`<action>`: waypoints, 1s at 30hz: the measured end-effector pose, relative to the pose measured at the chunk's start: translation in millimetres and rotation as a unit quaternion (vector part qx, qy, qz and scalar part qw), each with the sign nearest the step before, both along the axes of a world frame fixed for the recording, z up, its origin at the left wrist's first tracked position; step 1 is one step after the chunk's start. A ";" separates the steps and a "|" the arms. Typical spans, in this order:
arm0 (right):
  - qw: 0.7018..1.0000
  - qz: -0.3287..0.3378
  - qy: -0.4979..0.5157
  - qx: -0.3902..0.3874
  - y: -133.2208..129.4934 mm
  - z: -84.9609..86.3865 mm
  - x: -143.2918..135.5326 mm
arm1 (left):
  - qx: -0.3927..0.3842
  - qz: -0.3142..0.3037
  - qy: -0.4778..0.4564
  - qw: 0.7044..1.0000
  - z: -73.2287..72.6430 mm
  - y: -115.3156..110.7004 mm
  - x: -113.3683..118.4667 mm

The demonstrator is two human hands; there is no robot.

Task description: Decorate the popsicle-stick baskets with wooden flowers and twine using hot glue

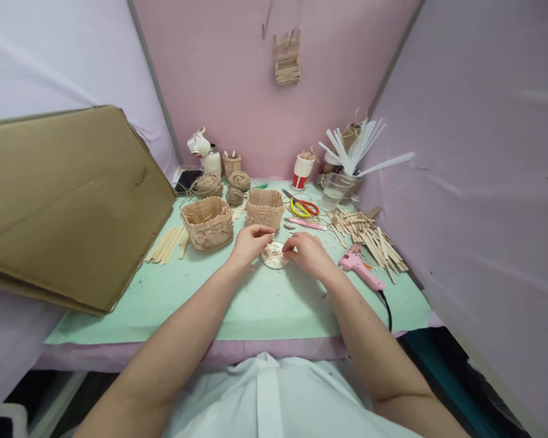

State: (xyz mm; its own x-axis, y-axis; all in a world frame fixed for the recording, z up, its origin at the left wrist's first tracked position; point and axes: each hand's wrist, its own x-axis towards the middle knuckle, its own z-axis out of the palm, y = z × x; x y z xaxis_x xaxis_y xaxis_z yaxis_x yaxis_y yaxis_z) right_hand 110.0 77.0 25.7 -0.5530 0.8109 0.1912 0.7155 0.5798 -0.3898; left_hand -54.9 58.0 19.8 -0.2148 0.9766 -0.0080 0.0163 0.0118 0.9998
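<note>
A small round white dish [274, 263] with pale crumbly bits in it sits on the table in front of me. My left hand [252, 242] is over its left back edge, fingertips pinched together; what they hold is too small to make out. At the dish's right side my right hand [305, 249] has its fingers curled and closed near the rim, and their contents are hidden. Just behind my hands stands a woven wooden basket [263, 210]. Another basket [209, 226], with thin wooden strips inside, stands to the left.
Scissors [299, 207] and a pink craft knife [305, 224] lie behind my right hand. A pink glue gun [361, 271] with a black cord and a pile of wooden sticks [369, 237] lie to the right. Cardboard [73, 207] leans at left. Twine balls [207, 185] sit behind the baskets.
</note>
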 end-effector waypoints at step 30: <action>0.890 0.018 0.403 -0.212 6.5 -8.5 -10.2 | -0.104 -0.093 -0.218 0.966 5.1 -4.2 0.2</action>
